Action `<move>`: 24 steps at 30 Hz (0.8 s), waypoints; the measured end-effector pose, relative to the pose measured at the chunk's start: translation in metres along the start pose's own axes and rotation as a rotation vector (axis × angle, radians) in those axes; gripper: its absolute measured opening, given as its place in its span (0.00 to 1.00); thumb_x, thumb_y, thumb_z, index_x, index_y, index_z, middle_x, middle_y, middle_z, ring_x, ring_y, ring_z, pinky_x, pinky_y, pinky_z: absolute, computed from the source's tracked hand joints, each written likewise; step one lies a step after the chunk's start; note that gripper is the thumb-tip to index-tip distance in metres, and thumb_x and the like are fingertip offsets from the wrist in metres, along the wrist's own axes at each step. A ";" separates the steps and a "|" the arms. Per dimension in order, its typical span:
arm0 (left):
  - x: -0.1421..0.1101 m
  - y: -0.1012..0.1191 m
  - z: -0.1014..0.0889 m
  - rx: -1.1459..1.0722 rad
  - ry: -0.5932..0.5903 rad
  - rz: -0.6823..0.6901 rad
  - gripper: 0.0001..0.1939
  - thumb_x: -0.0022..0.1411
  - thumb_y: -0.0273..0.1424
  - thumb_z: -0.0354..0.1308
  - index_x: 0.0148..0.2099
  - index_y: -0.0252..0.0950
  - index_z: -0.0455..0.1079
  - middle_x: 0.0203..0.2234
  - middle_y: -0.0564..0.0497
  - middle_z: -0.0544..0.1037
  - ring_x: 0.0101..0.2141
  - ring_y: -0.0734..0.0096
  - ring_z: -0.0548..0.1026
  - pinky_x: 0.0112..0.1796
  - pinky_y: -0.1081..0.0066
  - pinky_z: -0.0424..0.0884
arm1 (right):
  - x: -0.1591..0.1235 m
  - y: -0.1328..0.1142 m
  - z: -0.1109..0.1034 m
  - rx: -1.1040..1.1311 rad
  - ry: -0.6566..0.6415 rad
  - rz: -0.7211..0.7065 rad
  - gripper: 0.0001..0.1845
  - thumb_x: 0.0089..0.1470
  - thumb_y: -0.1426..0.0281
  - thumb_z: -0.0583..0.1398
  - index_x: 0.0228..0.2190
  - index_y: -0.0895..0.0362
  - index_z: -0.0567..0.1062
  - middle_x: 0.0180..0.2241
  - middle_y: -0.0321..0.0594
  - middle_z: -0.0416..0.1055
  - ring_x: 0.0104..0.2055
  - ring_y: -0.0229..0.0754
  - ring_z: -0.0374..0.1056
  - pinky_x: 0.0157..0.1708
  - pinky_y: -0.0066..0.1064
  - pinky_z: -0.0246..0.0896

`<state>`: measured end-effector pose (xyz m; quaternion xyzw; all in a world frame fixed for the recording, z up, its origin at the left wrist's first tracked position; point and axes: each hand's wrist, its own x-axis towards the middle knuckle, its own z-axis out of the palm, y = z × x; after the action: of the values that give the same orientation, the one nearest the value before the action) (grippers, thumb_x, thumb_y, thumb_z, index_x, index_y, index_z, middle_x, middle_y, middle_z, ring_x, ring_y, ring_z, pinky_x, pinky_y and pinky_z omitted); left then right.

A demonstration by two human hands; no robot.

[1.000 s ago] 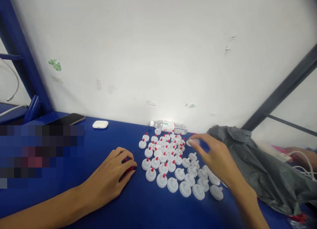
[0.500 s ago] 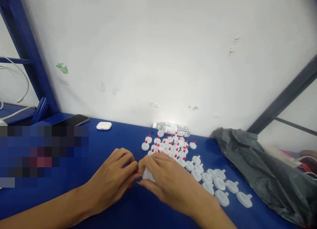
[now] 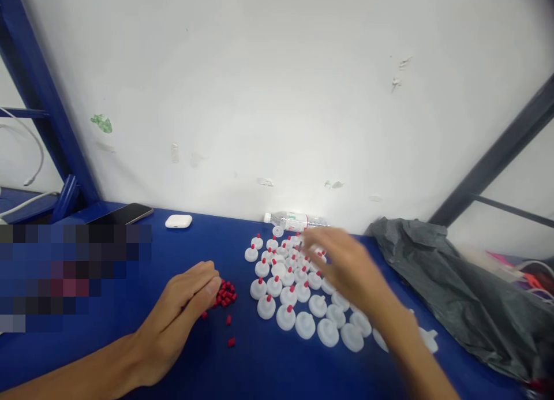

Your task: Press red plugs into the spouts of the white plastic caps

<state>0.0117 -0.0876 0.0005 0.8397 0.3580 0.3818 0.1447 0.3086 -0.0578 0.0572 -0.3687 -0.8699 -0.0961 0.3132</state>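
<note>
My left hand (image 3: 184, 310) rests on the blue tabletop beside a small pile of red caps (image 3: 225, 296), its fingers pressed together; its fingertips and anything in them are hidden. Two loose red caps (image 3: 231, 342) lie nearer to me. Smeared by motion, my right hand (image 3: 335, 261) hangs over the group of white discs; its grip does not show clearly. Many white plastic discs with a red cap on the stem (image 3: 285, 317) stand in the middle. Several white discs with bare stems (image 3: 328, 332) lie to their right, partly under my right forearm.
A clear plastic bottle (image 3: 296, 221) lies along the wall behind the discs. A white earphone case (image 3: 178, 221) and a dark phone (image 3: 130, 213) are at the back left. On the right is a crumpled dark plastic bag (image 3: 450, 296). Blue metal posts (image 3: 56, 100) frame the left side.
My hands have parted. The right has moved up and right over the discs, and no white disc shows between the hands now. The left has shifted left and down, uncovering the red caps.
</note>
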 end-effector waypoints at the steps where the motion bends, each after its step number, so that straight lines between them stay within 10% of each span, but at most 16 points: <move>1: 0.000 0.002 -0.001 0.005 -0.047 0.053 0.19 0.76 0.27 0.39 0.29 0.39 0.56 0.23 0.55 0.64 0.27 0.70 0.64 0.33 0.69 0.67 | -0.005 0.019 -0.007 -0.031 0.069 0.128 0.07 0.66 0.71 0.55 0.40 0.52 0.74 0.43 0.43 0.78 0.47 0.48 0.73 0.49 0.40 0.67; 3: 0.001 0.007 -0.001 0.046 -0.148 0.205 0.13 0.73 0.24 0.44 0.34 0.39 0.62 0.28 0.52 0.69 0.32 0.68 0.67 0.39 0.66 0.68 | -0.016 0.053 -0.017 -0.088 0.211 0.386 0.10 0.66 0.64 0.55 0.42 0.52 0.75 0.44 0.44 0.78 0.45 0.49 0.74 0.48 0.40 0.68; 6: 0.000 0.015 0.008 0.126 -0.296 0.380 0.07 0.67 0.22 0.54 0.41 0.40 0.69 0.38 0.48 0.74 0.42 0.63 0.70 0.46 0.63 0.70 | -0.032 0.087 -0.022 -0.114 0.096 0.542 0.18 0.66 0.59 0.53 0.44 0.54 0.78 0.48 0.46 0.78 0.49 0.52 0.74 0.53 0.43 0.66; 14: 0.002 0.001 0.019 0.171 -0.372 0.258 0.08 0.69 0.22 0.54 0.41 0.40 0.71 0.40 0.50 0.74 0.46 0.63 0.70 0.51 0.63 0.68 | -0.050 0.103 -0.008 -0.001 -0.282 0.520 0.14 0.63 0.63 0.56 0.39 0.51 0.82 0.41 0.40 0.82 0.45 0.51 0.77 0.48 0.39 0.69; 24: 0.004 -0.007 0.016 0.244 -0.299 0.183 0.08 0.68 0.23 0.51 0.41 0.39 0.70 0.41 0.48 0.74 0.45 0.62 0.70 0.46 0.64 0.68 | -0.054 0.109 0.001 -0.101 -0.274 0.578 0.19 0.68 0.59 0.51 0.44 0.53 0.79 0.45 0.45 0.80 0.48 0.51 0.75 0.49 0.38 0.65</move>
<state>0.0222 -0.0791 -0.0119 0.9273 0.2984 0.2181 0.0583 0.4135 -0.0114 0.0164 -0.6250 -0.7574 0.0045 0.1889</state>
